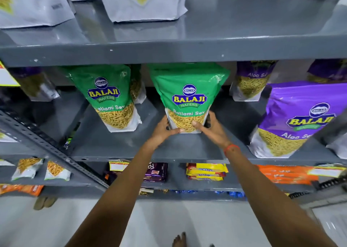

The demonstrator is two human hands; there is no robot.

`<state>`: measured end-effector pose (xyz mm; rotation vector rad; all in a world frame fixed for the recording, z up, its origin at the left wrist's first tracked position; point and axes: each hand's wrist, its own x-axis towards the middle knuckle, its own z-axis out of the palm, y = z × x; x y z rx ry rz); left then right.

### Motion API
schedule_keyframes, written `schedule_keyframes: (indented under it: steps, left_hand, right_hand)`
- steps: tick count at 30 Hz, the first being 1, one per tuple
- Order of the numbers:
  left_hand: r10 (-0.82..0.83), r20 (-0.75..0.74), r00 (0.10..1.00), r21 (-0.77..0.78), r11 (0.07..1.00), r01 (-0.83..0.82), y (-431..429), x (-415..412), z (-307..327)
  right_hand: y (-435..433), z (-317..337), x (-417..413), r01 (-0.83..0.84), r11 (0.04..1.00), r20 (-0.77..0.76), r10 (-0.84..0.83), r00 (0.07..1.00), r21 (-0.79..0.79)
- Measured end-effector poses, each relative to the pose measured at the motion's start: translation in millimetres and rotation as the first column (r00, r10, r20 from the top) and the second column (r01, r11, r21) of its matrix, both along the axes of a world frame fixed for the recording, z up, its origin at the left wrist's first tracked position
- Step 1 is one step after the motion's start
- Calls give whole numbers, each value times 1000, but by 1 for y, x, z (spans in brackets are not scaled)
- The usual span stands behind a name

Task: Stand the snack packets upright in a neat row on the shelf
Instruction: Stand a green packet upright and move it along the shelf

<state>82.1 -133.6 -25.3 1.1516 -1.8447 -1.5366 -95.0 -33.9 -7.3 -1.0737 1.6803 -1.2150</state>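
Head view: a grey metal shelf (116, 145) is seen from above and in front, with both bare arms reaching to its middle. A green packet (187, 98) marked "Balaji Wafers" and "Ratlami Sev" is held upright at the middle of the shelf, its base at or just above the shelf surface; contact with the surface cannot be confirmed. The left hand (162, 131) is closed on the lower left corner of this packet, with the thumb laid along the bottom edge. The right hand (211, 127) is closed on the lower right corner, with the thumb pressed on the clear window at the front and the fingers wrapped behind. A red thread (231, 148) is worn on the right wrist.

A second green packet (110, 98) of the same kind is noted standing to the left, apart from the held one, with its foot set further back. A purple packet (294, 119) marked "Aloo Sev" is placed to the right, nearer the front edge and leaning. More purple packets (252, 79) are seen at the back of the shelf. White packets (142, 0) are recorded on the shelf above, and yellow biscuit packs (206, 171) on the shelf below.
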Motion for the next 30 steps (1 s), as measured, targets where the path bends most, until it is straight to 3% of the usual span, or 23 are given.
schedule_keyframes:
  steps: [6,30]
  left_hand:
    - [21,-28,999,-48,999,-22,58,29,-28]
    - [75,29,997,-58,996,-73,90,32,-13]
  right_hand:
    - [51,-20,20,44,999,-103,-44,994,-3]
    - [69,-14,28,-1,1000,-48,-1,999,-25]
